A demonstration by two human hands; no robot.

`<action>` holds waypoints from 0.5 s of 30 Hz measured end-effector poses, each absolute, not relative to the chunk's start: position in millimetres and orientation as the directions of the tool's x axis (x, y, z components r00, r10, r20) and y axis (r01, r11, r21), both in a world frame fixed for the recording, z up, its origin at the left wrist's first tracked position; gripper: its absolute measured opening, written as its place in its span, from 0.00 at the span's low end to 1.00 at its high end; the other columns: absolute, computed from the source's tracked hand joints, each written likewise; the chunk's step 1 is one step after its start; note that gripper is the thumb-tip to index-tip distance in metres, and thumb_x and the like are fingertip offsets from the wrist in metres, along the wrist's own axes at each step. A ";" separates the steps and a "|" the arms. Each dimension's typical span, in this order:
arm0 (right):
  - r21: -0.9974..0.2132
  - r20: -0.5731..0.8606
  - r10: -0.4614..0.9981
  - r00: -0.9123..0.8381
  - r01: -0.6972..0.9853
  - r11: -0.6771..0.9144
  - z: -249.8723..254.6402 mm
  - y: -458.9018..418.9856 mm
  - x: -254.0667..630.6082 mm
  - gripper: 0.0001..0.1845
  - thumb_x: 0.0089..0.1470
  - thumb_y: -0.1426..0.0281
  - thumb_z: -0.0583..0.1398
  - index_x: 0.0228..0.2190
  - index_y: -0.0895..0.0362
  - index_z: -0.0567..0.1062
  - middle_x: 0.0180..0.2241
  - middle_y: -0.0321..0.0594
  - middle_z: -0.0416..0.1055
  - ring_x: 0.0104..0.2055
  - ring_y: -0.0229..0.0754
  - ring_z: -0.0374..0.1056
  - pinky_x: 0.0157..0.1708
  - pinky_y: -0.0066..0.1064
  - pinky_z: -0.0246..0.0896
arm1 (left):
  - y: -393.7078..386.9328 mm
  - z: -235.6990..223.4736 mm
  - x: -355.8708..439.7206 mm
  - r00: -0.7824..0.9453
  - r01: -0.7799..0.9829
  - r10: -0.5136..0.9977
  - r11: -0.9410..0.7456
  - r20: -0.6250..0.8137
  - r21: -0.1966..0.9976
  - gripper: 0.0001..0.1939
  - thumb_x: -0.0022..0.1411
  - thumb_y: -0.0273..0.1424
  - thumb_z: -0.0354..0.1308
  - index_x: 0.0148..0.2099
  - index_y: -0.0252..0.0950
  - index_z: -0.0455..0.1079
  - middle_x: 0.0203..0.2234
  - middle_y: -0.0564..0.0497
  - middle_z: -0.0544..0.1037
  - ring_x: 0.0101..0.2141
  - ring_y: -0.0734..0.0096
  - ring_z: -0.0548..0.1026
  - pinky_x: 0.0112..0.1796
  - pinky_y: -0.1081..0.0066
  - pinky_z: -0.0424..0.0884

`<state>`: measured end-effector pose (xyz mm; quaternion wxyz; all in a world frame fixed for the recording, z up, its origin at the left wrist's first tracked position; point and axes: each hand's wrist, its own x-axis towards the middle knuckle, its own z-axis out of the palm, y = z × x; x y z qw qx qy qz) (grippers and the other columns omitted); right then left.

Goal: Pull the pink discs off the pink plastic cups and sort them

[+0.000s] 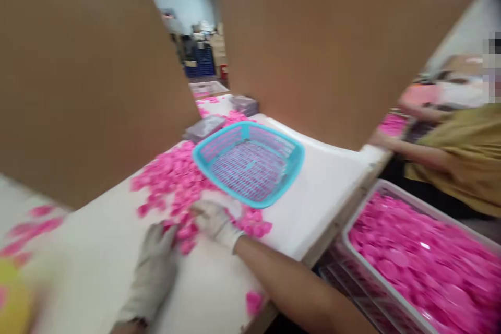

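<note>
Small pink plastic pieces (176, 177) lie in a loose heap on the white tabletop (211, 287). At the heap's near edge, my left hand (154, 263), in a pale glove, touches the pieces with thumb and fingers apart. My right hand (215, 222), also gloved, reaches in from the right, its fingers stretched over pieces beside the left hand. Both hands are somewhat blurred, and I see no piece gripped in either. Just beyond them a turquoise plastic basket (248, 162) rests partly over the heap, with nothing visible inside it.
Brown boards (90, 73) stand left and ahead. A white crate (379, 276) full of pink pieces sits below the table's right edge. Grey blocks (205, 128) lie behind the basket. Another person's arm (422, 154) is at right. Something yellow (13, 297) blurs at lower left.
</note>
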<state>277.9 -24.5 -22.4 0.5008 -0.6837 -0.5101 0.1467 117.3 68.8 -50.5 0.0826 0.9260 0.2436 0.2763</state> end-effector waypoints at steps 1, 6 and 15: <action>-0.859 0.315 0.825 0.470 0.510 0.037 -22.5 -25.8 282.2 0.13 0.49 0.78 0.52 0.35 0.59 0.73 0.36 0.38 0.74 0.39 0.38 0.70 0.41 0.27 0.65 | 57.3 -49.9 112.0 0.728 0.407 0.508 -0.860 0.460 0.306 0.14 0.52 0.24 0.49 0.41 0.39 0.69 0.43 0.43 0.72 0.50 0.54 0.67 0.51 0.54 0.67; -0.936 0.278 0.794 0.540 0.339 0.097 -30.2 -23.0 295.0 0.15 0.53 0.72 0.47 0.41 0.58 0.67 0.35 0.42 0.72 0.33 0.40 0.68 0.35 0.31 0.67 | 27.3 -38.2 105.4 0.621 0.465 0.723 -0.652 0.304 0.600 0.17 0.54 0.23 0.48 0.47 0.36 0.62 0.41 0.45 0.72 0.48 0.60 0.71 0.49 0.56 0.69; -0.884 0.321 0.845 0.427 0.456 0.105 -27.8 -37.6 289.7 0.10 0.51 0.68 0.52 0.20 0.55 0.65 0.22 0.35 0.64 0.27 0.40 0.61 0.30 0.31 0.57 | 42.8 0.2 65.3 0.404 0.453 0.765 -0.644 0.502 0.617 0.07 0.62 0.30 0.48 0.36 0.36 0.67 0.40 0.45 0.75 0.42 0.65 0.74 0.43 0.65 0.71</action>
